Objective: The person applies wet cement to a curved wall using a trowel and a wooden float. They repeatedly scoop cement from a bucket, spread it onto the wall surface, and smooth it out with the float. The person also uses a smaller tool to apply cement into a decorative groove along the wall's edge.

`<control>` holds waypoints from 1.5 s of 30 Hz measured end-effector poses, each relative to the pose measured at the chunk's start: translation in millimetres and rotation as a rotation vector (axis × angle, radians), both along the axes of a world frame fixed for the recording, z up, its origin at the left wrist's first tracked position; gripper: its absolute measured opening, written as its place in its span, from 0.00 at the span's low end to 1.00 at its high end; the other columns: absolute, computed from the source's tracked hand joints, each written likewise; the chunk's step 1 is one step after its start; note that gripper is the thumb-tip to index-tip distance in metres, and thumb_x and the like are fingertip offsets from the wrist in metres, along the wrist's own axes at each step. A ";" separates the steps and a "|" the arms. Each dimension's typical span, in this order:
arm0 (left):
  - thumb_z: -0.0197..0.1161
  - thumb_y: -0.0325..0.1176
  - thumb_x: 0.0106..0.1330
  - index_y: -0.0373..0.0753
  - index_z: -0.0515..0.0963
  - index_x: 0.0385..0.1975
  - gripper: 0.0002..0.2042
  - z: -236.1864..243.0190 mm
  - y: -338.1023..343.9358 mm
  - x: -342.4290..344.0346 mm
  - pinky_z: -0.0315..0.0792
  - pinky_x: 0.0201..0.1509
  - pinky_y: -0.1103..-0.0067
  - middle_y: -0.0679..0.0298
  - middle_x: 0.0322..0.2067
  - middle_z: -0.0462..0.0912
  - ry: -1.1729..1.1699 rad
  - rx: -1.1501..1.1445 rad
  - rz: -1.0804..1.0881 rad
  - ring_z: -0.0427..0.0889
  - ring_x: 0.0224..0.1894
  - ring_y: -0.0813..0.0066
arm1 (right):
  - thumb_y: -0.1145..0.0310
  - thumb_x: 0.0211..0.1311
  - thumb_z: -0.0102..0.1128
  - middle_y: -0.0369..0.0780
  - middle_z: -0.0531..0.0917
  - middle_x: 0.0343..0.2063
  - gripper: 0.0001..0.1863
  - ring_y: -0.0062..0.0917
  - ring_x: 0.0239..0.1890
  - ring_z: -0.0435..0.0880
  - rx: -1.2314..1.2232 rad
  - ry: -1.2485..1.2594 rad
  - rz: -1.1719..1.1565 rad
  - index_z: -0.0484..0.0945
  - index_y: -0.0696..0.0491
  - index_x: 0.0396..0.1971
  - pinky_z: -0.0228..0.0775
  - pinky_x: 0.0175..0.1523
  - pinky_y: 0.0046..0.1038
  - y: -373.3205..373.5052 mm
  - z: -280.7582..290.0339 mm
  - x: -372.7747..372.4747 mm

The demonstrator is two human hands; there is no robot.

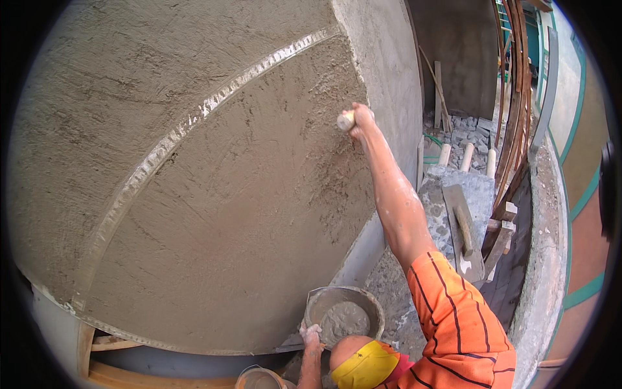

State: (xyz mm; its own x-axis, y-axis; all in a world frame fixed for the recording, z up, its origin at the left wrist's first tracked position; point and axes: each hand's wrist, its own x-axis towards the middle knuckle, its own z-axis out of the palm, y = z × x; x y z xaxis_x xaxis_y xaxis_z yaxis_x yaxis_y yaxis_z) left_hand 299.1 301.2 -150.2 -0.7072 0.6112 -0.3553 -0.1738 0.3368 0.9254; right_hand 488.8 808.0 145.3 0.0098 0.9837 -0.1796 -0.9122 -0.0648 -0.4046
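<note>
My right hand (361, 122), arm stretched up and away, is closed round a tool with a pale rounded handle (346, 120) against the wall, beside its vertical corner. The tool's working end is hidden behind the hand and handle. Grey-brown wet plaster (240, 214) covers the wall and is rougher near this hand. Low down, my left hand (311, 334) is closed on the near left rim of a dark bucket (376, 305). Grey mortar (345, 320) sits inside the bucket. A pale, curved-looking strip (170, 146) crosses the plastered face.
A flat trowel or float (465, 228) with a wooden handle lies on a mortar-stained board (447, 176) to the right. Beyond are rounded posts (467, 157), rubble (470, 135) and long reddish-brown bars (516, 117). Another bucket (258, 377) stands at the bottom edge.
</note>
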 end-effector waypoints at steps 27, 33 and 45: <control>0.53 0.21 0.35 0.31 0.69 0.54 0.35 -24.3 7.2 -17.3 0.68 0.52 0.77 0.59 0.49 0.75 -0.161 0.214 -0.177 0.74 0.48 0.64 | 0.66 0.62 0.51 0.47 0.70 0.37 0.18 0.38 0.32 0.81 0.283 -0.711 -1.178 0.54 0.58 0.43 0.77 0.33 0.36 -187.0 122.4 117.7; 0.52 0.23 0.34 0.39 0.73 0.54 0.36 -22.8 12.7 -12.9 0.70 0.48 0.75 0.61 0.44 0.77 -0.212 0.150 -0.017 0.74 0.46 0.64 | 0.67 0.57 0.55 0.58 0.75 0.49 0.34 0.46 0.47 0.79 1.021 -1.935 -0.057 0.54 0.52 0.64 0.72 0.52 0.44 -319.9 -125.8 43.7; 0.53 0.19 0.43 0.36 0.77 0.41 0.21 3.1 17.6 30.3 0.62 0.25 0.85 0.72 0.24 0.72 -0.195 0.177 -0.261 0.68 0.23 0.84 | 0.55 0.58 0.49 0.46 0.83 0.31 0.18 0.40 0.33 0.82 0.394 -2.459 1.295 0.80 0.53 0.36 0.74 0.40 0.40 -410.5 -249.5 78.0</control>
State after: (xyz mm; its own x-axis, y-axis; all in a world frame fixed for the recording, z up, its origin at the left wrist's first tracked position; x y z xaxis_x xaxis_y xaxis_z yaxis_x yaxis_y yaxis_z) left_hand 329.3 318.7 -147.1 -0.4491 0.8261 -0.3404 -0.2816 0.2307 0.9314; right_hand 566.8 397.5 -104.3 -0.3639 0.6877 -0.6282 0.9175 0.3809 -0.1145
